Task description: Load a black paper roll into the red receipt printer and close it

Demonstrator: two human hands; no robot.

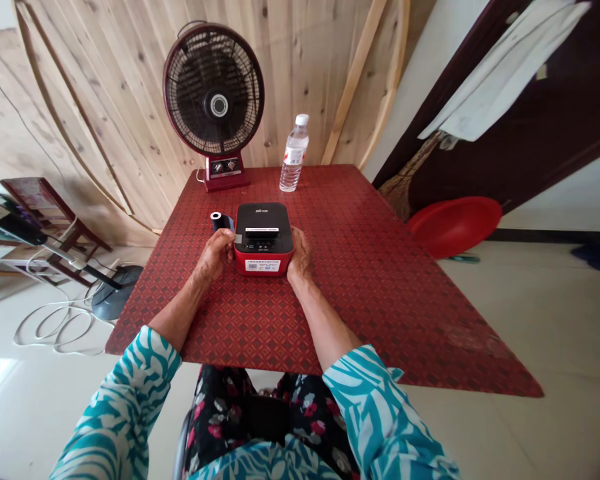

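The left hand (214, 257) closes narrowly round a black roll (220, 221), which pokes out at 12 o'clock, just beside a red-and-black label printer (263, 239) near the middle of the bench (360, 300). The right hand (299, 255) lies cupped against the printer's other side; whether it grips, I cannot tell. A water bottle (295, 155) stands at 12 o'clock from the printer, a table fan (213, 90) at 11 o'clock

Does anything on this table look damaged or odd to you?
Yes, slightly: the red patterned table covering has a pale, scuffed patch near its corner at the right of the view, as if worn. The red-and-black label printer and the black roll at the left hand look intact.
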